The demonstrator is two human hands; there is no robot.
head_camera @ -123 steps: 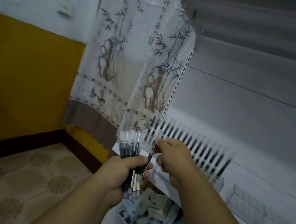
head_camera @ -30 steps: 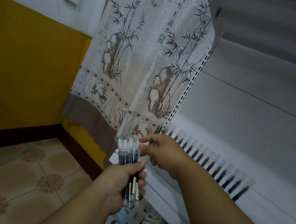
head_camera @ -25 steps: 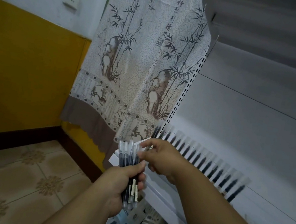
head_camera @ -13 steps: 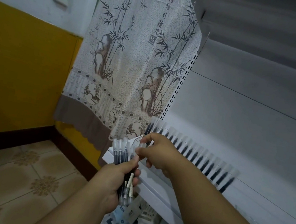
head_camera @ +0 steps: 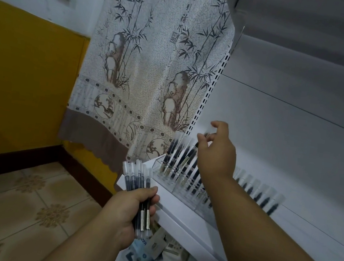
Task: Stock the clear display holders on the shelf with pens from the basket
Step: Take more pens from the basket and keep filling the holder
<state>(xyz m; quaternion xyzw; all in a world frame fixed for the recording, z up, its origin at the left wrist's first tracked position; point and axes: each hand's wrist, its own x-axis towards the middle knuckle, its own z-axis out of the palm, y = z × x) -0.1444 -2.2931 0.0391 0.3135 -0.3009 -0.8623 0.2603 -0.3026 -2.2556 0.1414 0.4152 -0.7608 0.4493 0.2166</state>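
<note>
My left hand [head_camera: 130, 211] grips a bundle of several black pens with clear caps [head_camera: 136, 181], held upright in front of the white shelf [head_camera: 178, 216]. My right hand [head_camera: 216, 152] is raised over the clear display holder [head_camera: 180, 185] on the shelf and pinches the top of one pen [head_camera: 190, 155], which slants down among the pens standing in the holder. A long row of standing pens [head_camera: 264, 195] runs to the right along the shelf.
A bamboo-print curtain [head_camera: 154, 60] hangs beside the shelf's perforated upright [head_camera: 208, 91]. Below the shelf lies a heap of small packaged goods [head_camera: 160, 260]. A tiled floor [head_camera: 22, 201] and a yellow wall [head_camera: 23, 85] lie to the left.
My right hand has left the bundle in my left hand and risen to the right, carrying one pen over the holder. The left hand stays put with the bundle.
</note>
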